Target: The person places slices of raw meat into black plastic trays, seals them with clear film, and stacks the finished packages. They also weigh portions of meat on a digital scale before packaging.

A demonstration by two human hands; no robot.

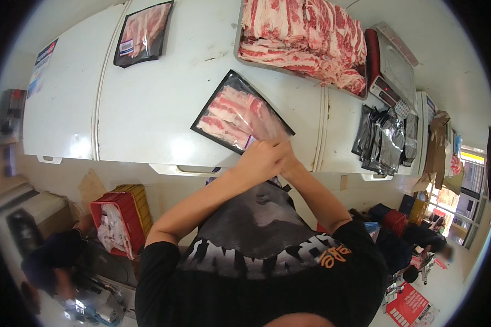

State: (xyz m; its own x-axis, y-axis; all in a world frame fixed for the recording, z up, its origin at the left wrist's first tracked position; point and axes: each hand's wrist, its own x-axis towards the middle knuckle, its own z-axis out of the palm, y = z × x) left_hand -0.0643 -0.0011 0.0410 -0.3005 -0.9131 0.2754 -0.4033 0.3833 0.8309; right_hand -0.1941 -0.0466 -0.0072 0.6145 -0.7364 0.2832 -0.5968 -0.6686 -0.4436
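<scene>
A clear bag with a black backing, filled with sliced fatty meat (233, 112), lies tilted on the white chest freezer lid (155, 118) before me. My left hand (264, 157) and my right hand (285, 153) meet at its near right edge, the left overlapping the right. Both sets of fingers are bunched at the bag's edge, and what lies between them is hidden. A label shows partly beside the left hand. Farther left lies a second labelled pack of meat (147, 30).
A metal tray (302, 75) heaped with sliced meat stands at the back, beside a digital scale (397, 65). Black-backed empty bags (382, 139) lie at the right. Red and yellow crates (116, 220) stand lower left, near a person (53, 257). Another person (405, 245) is lower right.
</scene>
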